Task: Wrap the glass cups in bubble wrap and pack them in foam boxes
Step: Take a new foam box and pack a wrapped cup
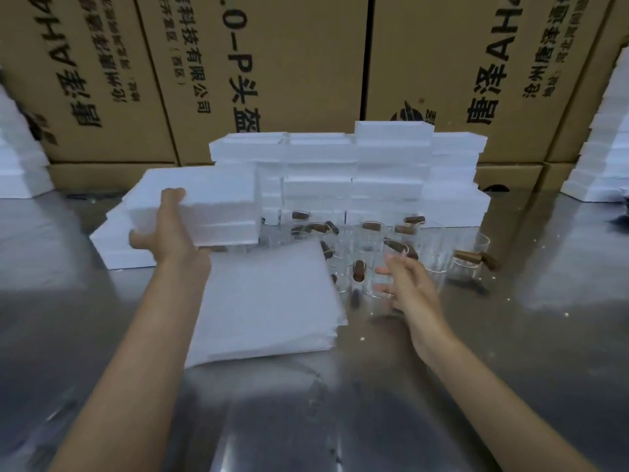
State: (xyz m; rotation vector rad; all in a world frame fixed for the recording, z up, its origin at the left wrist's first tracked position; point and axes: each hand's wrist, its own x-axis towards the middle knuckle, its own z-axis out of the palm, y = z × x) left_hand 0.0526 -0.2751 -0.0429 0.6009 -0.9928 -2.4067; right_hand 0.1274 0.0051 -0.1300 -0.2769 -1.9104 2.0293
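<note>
Gripping a white foam box [200, 212] at its near left corner, the left hand [166, 233] has its thumb up on the top face and its fingers curled under the side. That box sits lifted, above two more foam slabs [115, 247] stacked flat on the bench [510, 352].

Right hand [405, 284] is spread, fingers loose, holding nothing, reaching into the glass cups [374, 240]. Whether the fingertips touch a cup: cannot tell, motion blur.

Cups: clear glass, cylindrical, each with a brown wooden handle. About ten handles visible; exact cup count unclear because the glass overlaps. All stand on the bench right of centre, just in front of the foam wall.

Bubble wrap stack [269, 301]: one pile of flat, square, frosted-white sheets, lying between the two forearms, touching the bench. Sheet count not readable.

Foam box wall [357, 172]: matte white rectangular blocks, roughly four columns, several layers high, behind the cups. Two more white foam stacks, one at far left [17, 158] and one at far right [606, 148].

Bench is bare shiny metal with white foam crumbs scattered on the right. Brown corrugated cartons [306, 63] with black printed characters stand behind everything.
</note>
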